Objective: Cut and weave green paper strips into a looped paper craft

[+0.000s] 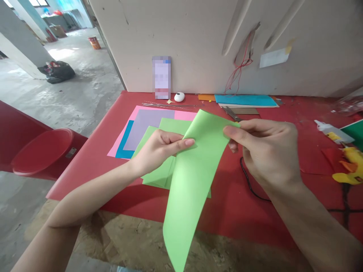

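A light-green paper sheet is hanging from mid-view toward six o'clock, past the near edge of a red table. The left hand is pinching its edge at eleven o'clock, thumb on top; the right hand is gripping its corner at one o'clock. Light, even pinching is probably serving best, keeping the curving sheet uncreased.

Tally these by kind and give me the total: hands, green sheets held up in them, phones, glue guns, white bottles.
Hands: 2 (left hand, right hand)
Held green sheet: 1
Phone: 1
Glue gun: 1
White bottle: 1
Total: 6
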### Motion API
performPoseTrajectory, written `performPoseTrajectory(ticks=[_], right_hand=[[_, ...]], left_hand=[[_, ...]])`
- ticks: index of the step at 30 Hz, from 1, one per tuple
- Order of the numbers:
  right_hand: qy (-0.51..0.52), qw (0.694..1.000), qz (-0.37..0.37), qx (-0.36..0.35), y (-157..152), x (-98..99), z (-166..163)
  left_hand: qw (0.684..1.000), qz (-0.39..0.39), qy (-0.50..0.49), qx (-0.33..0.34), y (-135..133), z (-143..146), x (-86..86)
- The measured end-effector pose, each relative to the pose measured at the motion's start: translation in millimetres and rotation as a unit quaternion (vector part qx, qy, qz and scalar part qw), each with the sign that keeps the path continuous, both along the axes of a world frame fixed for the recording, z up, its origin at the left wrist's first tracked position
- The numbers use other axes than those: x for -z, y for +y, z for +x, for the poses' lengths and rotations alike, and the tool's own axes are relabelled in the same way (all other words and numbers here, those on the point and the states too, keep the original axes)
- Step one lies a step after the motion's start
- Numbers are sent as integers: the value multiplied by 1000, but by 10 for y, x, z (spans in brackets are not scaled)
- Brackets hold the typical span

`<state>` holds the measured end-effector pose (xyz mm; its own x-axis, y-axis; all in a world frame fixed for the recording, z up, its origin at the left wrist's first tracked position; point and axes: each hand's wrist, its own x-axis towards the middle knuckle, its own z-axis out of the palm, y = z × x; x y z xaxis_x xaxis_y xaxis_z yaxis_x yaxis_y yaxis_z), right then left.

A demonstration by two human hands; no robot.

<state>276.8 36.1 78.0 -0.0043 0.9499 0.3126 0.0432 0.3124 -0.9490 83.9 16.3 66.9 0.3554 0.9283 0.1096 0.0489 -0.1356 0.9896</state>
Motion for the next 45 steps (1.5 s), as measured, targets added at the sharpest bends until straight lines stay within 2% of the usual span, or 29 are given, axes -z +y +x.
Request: performPoseTrajectory(ticks=[6,10,11,13,15,17,21,23,25,28,34,38,42,45], right_hand=[[44,996,-69,24,153,141,-80],[62,993,-96,31,227,153,-59],[54,993,-102,13,251,144,-25],[9,988,-138,-67,306,116,74],[-65,962,-199,-178,352,80,182],[-152,924,-240,-257,367,51,248],[-323,865,-183,-338,286,53,173],[-368,832,-151,-387,236,83,90],[-371,814,-139,-426,208,120,31],[-331,820,-131,-448,191,167,0],[-279,856,-122,-417,109,171,-20],[-275,849,-135,-430,65,138,30],[-269,828,-200,-449,4,136,88],[-284,842,-219,-403,-31,176,95]], left_hand=[[997,-75,-11,-8,125,29,200],[998,-55,-4,-10,134,19,223],[999,-46,5,-9,143,-3,209],[999,-41,29,1,181,-68,168],[995,-51,77,36,241,-143,119],[980,-70,147,112,308,-193,72],[926,-85,249,272,398,-141,-1],[907,-77,272,312,407,-66,-37],[893,-70,292,334,399,1,-77],[884,-64,316,338,373,51,-144],[889,-82,299,338,314,30,-215],[893,-93,283,337,264,-17,-218],[890,-107,284,340,203,-57,-193],[893,-114,286,330,170,-81,-167]])
